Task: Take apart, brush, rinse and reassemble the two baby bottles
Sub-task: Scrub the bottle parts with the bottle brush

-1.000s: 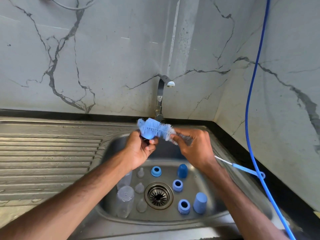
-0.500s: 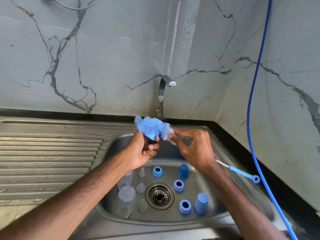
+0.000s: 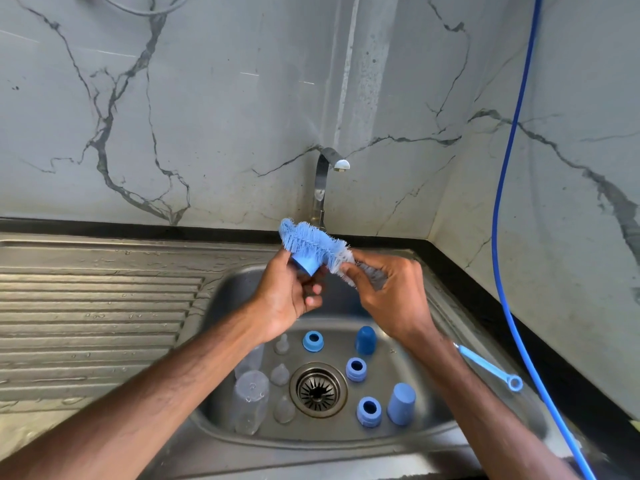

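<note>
Over the sink, my left hand [image 3: 291, 292] grips a small blue cap [image 3: 306, 264] with the blue-bristled bottle brush [image 3: 311, 242] pressed against it. My right hand [image 3: 391, 292] grips the brush near its bristles; its blue handle [image 3: 488, 367] sticks out behind my wrist. Down in the basin lie two clear bottles [image 3: 251, 396], three clear teats [image 3: 280, 374], three blue rings [image 3: 355, 368] and two blue caps [image 3: 401, 403].
The steel sink [image 3: 446, 344] has a drain [image 3: 318, 389] in the middle and a ribbed draining board [image 3: 97, 313] to the left. A tap [image 3: 327, 174] stands behind, not running. A blue hose [image 3: 502, 271] hangs along the right wall.
The brush head has shifted slightly up and left across the cap as my hands work it. The handle end swung a little. The parts in the basin stayed put.
</note>
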Motion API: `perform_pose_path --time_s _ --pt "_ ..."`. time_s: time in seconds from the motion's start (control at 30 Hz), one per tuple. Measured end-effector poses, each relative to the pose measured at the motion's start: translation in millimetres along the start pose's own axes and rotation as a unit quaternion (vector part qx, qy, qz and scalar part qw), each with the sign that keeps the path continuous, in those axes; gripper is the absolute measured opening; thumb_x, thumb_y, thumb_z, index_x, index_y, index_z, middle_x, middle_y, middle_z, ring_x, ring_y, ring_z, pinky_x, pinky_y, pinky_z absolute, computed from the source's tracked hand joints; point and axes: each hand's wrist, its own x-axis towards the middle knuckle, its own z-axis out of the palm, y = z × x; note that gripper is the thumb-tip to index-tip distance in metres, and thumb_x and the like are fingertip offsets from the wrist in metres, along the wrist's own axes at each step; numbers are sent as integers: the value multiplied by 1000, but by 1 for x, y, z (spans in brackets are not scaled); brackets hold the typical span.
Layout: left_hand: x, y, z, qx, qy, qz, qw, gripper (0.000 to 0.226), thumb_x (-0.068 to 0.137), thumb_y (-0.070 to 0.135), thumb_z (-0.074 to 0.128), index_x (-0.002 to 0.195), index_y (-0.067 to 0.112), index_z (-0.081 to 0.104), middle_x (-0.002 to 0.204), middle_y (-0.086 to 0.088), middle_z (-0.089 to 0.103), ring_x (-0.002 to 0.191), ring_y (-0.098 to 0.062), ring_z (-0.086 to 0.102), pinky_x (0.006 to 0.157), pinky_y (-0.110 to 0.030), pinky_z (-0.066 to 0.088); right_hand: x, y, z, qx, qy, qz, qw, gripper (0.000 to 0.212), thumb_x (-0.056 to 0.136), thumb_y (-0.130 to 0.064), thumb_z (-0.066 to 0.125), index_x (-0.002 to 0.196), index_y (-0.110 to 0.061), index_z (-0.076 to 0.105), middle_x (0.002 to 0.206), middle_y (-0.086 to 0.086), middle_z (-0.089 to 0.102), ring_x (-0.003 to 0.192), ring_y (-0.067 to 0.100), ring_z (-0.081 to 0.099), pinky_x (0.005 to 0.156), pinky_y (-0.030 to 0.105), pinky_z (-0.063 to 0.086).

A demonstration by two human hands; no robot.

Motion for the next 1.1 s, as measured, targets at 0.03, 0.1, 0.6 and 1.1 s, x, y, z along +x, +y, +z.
perform_pose_path --time_s 0.03,0.1,0.6,1.1 --pt "0 -1 1 -9 16 0 1000 43 106 45 35 104 14 65 78 -4 59 56 -11 42 42 -21 33 0 0 1 -6 2 0 1000 15 95 -22 75 108 -25 81 81 -5 76 68 16 69 63 34 56" --pt "0 -2 1 -35 59 -1 998 37 106 35 35 98 13 64 77 -5 59 53 -9 42 41 -19 34 -2 -3 7 -6 -24 -13 1000 12 95 -26 74 106 -25 80 77 -7 73 64 10 65 59 31 53" --pt "4 4 -8 -133 46 -39 989 27 109 18 36 103 6 59 66 -6 62 46 -6 43 34 -15 32 0 -10 7 -10 1 -17 1000 16 95 -22 75 109 -27 81 87 -28 73 73 -2 69 65 19 54" --pt "-4 -5 -6 192 -97 103 971 39 103 24 54 137 4 50 109 -13 58 91 -20 68 68 -32 60 6 4 -3 17 29 128 991 10 98 -27 72 94 -26 81 74 -18 74 65 7 68 61 22 52"
